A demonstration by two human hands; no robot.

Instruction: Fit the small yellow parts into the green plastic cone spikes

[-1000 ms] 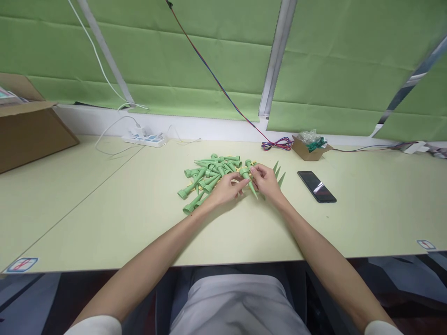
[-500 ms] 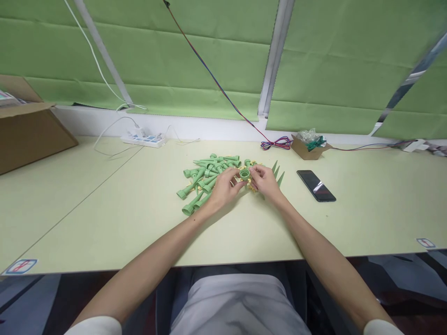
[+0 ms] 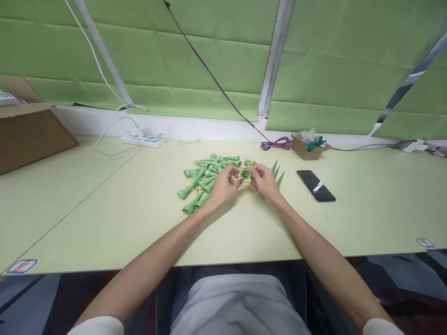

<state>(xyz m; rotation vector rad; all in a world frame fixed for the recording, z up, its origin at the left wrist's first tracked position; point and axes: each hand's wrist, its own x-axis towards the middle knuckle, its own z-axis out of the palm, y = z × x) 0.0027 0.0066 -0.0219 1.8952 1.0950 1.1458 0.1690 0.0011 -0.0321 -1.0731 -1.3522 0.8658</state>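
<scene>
One green fitting [image 3: 245, 175] sits between both hands' fingertips, gripped by the right hand [image 3: 262, 180] and left hand [image 3: 228, 183]; round, open end upward.

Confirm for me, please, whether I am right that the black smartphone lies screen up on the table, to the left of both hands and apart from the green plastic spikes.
Not quite: the head view shows the black smartphone to the right of both the left hand and the right hand. It does lie screen up on the table, apart from the green plastic spikes.
</scene>
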